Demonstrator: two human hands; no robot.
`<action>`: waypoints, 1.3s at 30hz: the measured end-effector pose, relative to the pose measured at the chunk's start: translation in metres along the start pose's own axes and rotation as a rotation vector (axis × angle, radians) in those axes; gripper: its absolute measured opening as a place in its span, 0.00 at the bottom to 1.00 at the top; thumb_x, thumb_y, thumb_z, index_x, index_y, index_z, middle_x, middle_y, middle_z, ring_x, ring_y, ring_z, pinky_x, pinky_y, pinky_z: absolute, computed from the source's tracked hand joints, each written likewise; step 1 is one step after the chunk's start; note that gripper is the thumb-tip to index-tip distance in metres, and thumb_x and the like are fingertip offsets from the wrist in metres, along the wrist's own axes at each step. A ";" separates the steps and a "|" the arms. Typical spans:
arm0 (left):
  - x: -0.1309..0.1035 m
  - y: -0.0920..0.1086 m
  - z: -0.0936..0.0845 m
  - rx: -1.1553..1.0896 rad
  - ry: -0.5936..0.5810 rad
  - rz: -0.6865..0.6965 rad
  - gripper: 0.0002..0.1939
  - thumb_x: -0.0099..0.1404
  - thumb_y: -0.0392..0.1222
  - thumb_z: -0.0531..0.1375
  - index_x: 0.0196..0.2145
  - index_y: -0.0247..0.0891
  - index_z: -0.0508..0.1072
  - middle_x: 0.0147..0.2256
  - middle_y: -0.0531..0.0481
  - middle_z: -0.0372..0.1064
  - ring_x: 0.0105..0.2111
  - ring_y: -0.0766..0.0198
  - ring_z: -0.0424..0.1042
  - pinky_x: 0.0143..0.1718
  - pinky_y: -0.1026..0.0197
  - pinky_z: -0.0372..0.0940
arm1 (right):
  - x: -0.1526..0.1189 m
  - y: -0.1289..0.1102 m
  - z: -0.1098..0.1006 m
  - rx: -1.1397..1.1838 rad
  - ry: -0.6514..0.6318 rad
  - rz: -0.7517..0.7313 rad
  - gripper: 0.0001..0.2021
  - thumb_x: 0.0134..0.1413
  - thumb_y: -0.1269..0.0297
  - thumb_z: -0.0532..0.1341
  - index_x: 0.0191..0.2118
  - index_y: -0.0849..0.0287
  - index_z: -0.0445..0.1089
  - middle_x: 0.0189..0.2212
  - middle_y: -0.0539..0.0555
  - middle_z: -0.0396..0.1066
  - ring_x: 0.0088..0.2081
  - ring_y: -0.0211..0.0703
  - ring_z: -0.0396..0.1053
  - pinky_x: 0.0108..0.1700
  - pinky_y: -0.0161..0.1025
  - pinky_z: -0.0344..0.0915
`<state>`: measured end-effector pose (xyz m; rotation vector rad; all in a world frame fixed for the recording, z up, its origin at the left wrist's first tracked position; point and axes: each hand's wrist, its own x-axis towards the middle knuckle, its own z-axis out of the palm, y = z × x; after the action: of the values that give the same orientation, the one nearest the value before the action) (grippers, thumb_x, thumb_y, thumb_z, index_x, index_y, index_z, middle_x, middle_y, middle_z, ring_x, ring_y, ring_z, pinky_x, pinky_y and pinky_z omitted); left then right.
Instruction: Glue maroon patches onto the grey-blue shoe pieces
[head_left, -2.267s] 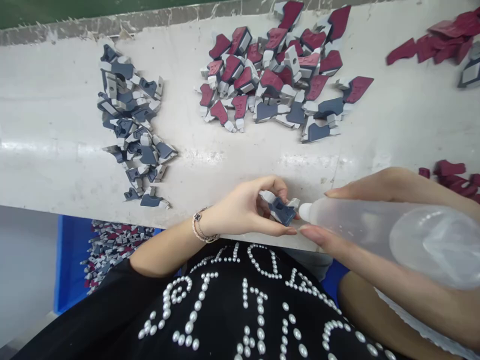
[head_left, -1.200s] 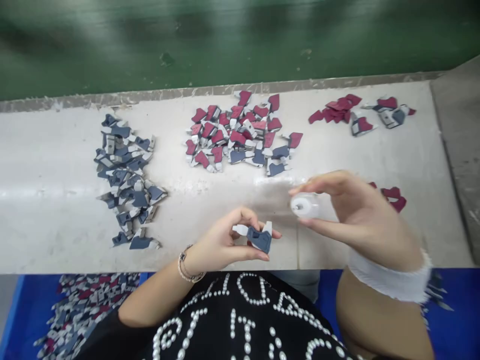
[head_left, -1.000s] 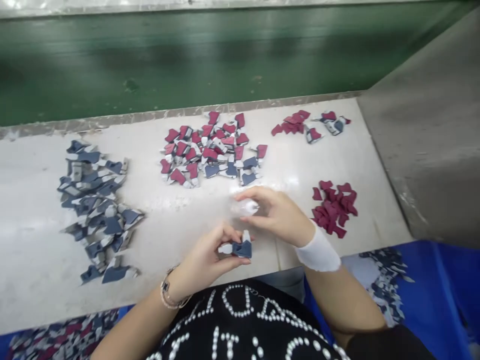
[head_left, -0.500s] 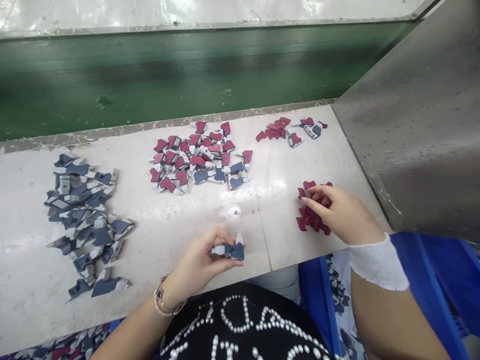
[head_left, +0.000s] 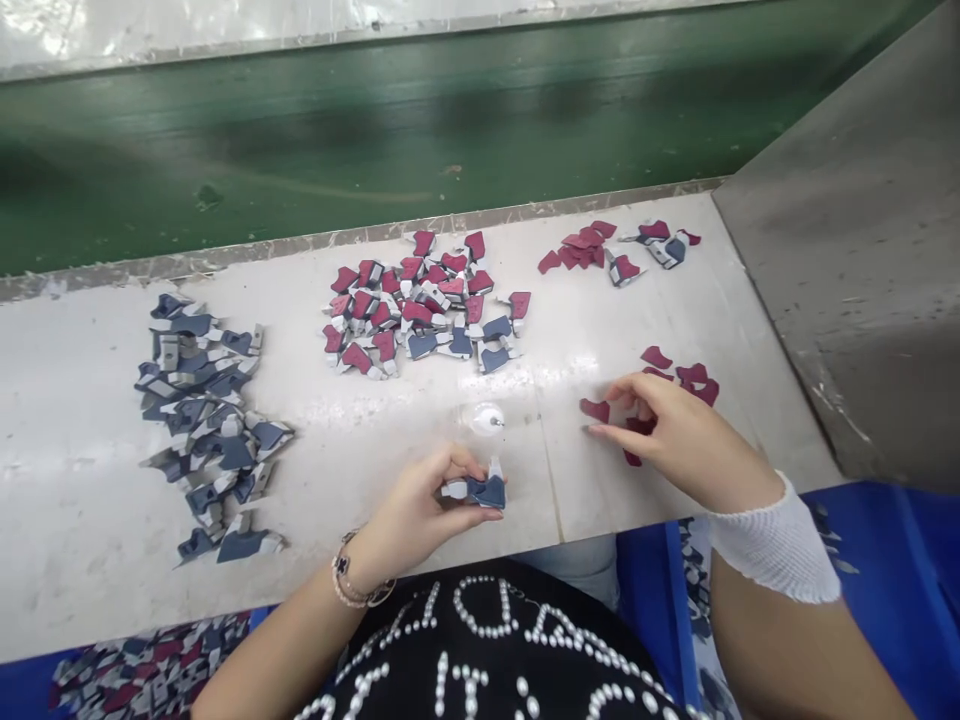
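The left hand [head_left: 416, 515] grips a blue-grey part [head_left: 487, 491]. The right hand [head_left: 694, 445] is positioned at a red piece [head_left: 595, 410].

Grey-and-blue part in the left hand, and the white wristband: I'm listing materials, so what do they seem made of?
The grey-and-blue part: probably moulded plastic, mostly matte, judging by its even colours and crisp edges; rubber can't be ruled out for the blue.

The white wristband: likely knitted fabric, dull-surfaced, with fine ribbing; which fibre, I can't tell.
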<state>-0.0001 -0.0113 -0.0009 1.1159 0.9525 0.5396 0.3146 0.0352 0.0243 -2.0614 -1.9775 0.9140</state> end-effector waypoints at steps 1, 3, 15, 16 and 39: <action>0.000 0.000 0.000 0.014 0.005 0.005 0.17 0.64 0.46 0.70 0.41 0.39 0.66 0.43 0.45 0.78 0.45 0.59 0.78 0.43 0.59 0.78 | -0.001 0.000 0.002 0.005 0.007 0.006 0.21 0.57 0.42 0.64 0.45 0.54 0.71 0.37 0.57 0.76 0.34 0.53 0.73 0.35 0.49 0.69; 0.000 -0.001 0.000 0.038 0.015 0.015 0.17 0.63 0.46 0.70 0.41 0.39 0.66 0.43 0.45 0.78 0.44 0.59 0.78 0.41 0.60 0.77 | 0.001 0.002 0.005 0.011 0.015 0.014 0.23 0.59 0.41 0.61 0.47 0.56 0.71 0.37 0.58 0.75 0.34 0.54 0.74 0.34 0.50 0.69; 0.002 -0.012 0.004 0.005 0.191 0.214 0.16 0.61 0.43 0.72 0.38 0.38 0.70 0.46 0.44 0.79 0.44 0.60 0.80 0.50 0.56 0.76 | -0.023 -0.048 0.013 0.147 -0.186 -0.197 0.12 0.64 0.50 0.60 0.34 0.51 0.70 0.28 0.49 0.77 0.26 0.45 0.73 0.28 0.42 0.67; 0.003 -0.012 0.004 0.025 0.217 0.256 0.15 0.61 0.44 0.72 0.38 0.39 0.71 0.46 0.44 0.79 0.44 0.60 0.80 0.49 0.56 0.77 | -0.029 -0.059 0.015 0.196 -0.240 -0.237 0.12 0.64 0.50 0.60 0.34 0.51 0.72 0.27 0.47 0.77 0.25 0.44 0.73 0.28 0.40 0.67; 0.007 -0.011 0.003 0.392 0.393 0.749 0.13 0.60 0.38 0.73 0.38 0.35 0.74 0.38 0.48 0.75 0.39 0.66 0.78 0.42 0.64 0.78 | -0.025 -0.099 0.031 0.456 -0.393 -0.148 0.12 0.63 0.52 0.65 0.31 0.52 0.74 0.26 0.46 0.73 0.27 0.39 0.66 0.29 0.36 0.61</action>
<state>0.0052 -0.0115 -0.0137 1.7760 0.9812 1.2512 0.2151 0.0141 0.0567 -1.5534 -1.8207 1.6522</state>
